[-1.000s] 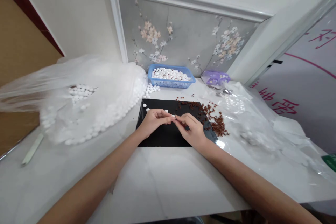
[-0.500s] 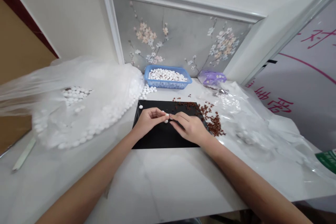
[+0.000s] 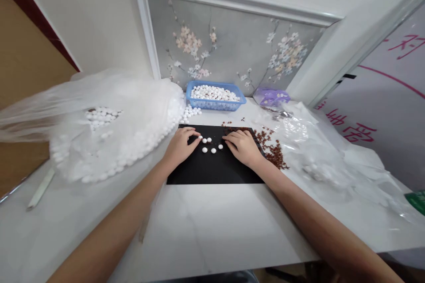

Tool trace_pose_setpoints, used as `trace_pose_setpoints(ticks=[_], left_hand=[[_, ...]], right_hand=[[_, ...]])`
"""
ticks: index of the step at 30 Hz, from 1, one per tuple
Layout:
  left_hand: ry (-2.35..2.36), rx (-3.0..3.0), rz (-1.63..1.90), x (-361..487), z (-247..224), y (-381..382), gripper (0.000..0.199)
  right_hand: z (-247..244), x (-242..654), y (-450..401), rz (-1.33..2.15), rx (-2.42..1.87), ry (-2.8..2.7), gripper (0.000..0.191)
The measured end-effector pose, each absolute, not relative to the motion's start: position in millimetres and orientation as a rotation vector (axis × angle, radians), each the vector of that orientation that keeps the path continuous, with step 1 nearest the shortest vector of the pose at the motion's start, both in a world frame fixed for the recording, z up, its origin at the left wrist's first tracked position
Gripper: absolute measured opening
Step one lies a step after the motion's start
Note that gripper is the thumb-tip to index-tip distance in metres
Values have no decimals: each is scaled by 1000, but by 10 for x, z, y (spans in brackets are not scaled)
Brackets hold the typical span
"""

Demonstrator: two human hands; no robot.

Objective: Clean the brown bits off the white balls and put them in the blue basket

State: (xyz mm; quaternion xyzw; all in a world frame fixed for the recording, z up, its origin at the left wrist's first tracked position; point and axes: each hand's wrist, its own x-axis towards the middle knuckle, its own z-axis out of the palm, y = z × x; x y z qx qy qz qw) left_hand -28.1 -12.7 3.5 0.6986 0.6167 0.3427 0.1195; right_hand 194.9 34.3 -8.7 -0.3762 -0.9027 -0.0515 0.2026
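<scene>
On the black mat (image 3: 212,172), several small white balls (image 3: 213,151) lie between my two hands. My left hand (image 3: 182,143) rests at the mat's left side, with thumb and forefinger closed at a white ball (image 3: 200,137). At the mat's right side is my right hand (image 3: 244,146), fingertips drawn together near another white ball (image 3: 220,147). Whatever those fingertips hold is too small to make out. Small brown star-shaped pieces (image 3: 275,155) are heaped just right of that hand, partly on the mat.
A blue basket (image 3: 215,105) full of white balls stands at the back. To the left lies a large clear bag (image 3: 133,141) of white balls, some spilled beside it. Crumpled plastic bags (image 3: 318,159) and a purple packet (image 3: 270,96) lie to the right.
My hands were together over the mat's middle, fingers meeting at a white ball. They have moved apart, left and right, and several white balls now show on the mat between them.
</scene>
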Motion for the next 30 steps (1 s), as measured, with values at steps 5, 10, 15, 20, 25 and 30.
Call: trace_pose_setpoints(ticks=[5,10,15,20,25,30], left_hand=[[1779,2012,1052,-302,56,-121,21],[2026,2153,1013,-296,101,-180,22],[2176,2249,814,-292,125,-211,21],[1984,2066,951,-324,94,-148,15],[1997,1970,966,-349,109,-147,15],[1816,1901,1239,-174,215,-231,20]], right_hand=[[-78,1979,327,-138,-1079,-2457,18],[-82,1990,291,-89,-1057,-2345,16],[-102,1992,251,-27,-1002,-2195,11],[-61,1985,191,-14,-978,-2114,10],[-9,1967,122,27,-959,-2070,11],[-4,1921,33,148,-932,-1949,8]])
